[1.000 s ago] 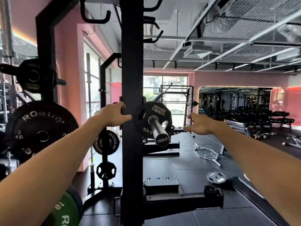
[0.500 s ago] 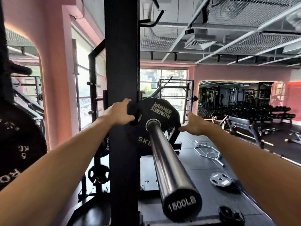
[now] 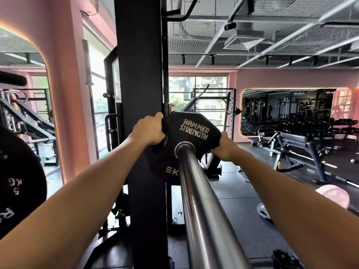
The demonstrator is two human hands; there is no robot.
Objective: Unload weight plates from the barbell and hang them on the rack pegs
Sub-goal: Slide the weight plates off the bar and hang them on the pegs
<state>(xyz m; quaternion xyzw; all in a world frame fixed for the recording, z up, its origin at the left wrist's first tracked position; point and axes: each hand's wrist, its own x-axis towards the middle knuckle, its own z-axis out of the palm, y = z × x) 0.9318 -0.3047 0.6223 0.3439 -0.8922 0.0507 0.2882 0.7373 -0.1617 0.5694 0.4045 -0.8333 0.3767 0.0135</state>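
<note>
A black Hammer Strength 5 kg plate (image 3: pixel 191 133) sits on the steel barbell sleeve (image 3: pixel 200 200), which runs from the plate toward me. My left hand (image 3: pixel 148 131) grips the plate's upper left edge, fingers curled round it. My right hand (image 3: pixel 223 147) grips its right edge. Just left of the plate stands the black rack upright (image 3: pixel 139 74). A large black Rogue plate (image 3: pixel 21 181) hangs at the far left, and a bare black peg (image 3: pixel 11 79) juts out above it.
A small plate (image 3: pixel 262 211) and a pink round object (image 3: pixel 333 196) lie on the dark floor at right. A bench (image 3: pixel 297 146) and dumbbell racks (image 3: pixel 310 125) stand further right. Hooks (image 3: pixel 181 13) stick out of the upright overhead.
I have moved closer to the barbell end. Both hands went from reaching toward the plate to gripping its two edges.
</note>
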